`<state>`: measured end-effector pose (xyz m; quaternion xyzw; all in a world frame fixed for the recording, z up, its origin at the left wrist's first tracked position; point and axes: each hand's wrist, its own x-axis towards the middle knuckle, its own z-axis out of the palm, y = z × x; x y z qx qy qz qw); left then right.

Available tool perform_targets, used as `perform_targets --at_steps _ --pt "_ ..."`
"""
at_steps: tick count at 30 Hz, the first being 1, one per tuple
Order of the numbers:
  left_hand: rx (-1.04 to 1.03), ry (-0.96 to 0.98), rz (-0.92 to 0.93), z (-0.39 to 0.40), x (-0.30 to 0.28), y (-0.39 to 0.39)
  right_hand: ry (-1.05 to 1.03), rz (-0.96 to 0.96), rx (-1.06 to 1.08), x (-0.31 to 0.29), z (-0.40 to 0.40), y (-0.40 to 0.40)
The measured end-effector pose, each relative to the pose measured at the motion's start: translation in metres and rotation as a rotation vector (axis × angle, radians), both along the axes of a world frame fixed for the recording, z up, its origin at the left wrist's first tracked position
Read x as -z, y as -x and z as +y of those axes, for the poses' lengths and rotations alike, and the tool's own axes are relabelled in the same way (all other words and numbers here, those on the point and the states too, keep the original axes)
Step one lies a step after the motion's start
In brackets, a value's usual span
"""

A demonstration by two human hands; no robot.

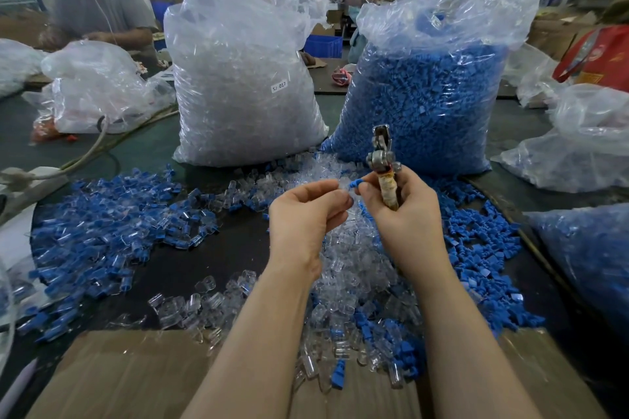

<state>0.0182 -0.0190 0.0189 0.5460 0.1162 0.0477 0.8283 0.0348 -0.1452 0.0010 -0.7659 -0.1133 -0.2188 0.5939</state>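
My left hand (306,214) pinches a small clear plastic cap (343,188) at its fingertips. My right hand (401,211) pinches a small blue plug (355,183) between thumb and forefinger, and its other fingers curl round the taped handle of a metal tool (383,160) that points up. Cap and plug meet between the two hands. Below the hands lies a heap of loose clear caps (347,269). Loose blue plugs (483,248) spread to the right. Assembled blue-and-clear pieces (112,224) are piled on the left.
Two tall plastic bags stand behind the hands: one of clear caps (245,78), one of blue plugs (429,95). More bags (585,153) lie at the right and far left. Cardboard (129,374) covers the near table edge. Another person (95,10) works at the back left.
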Motion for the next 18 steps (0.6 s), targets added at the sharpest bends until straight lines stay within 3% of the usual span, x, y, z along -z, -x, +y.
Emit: perform_targets --at_steps 18 --pt "-0.045 -0.104 -0.112 -0.0043 -0.0046 0.0037 -0.006 -0.004 0.073 -0.0013 0.0037 0.0027"
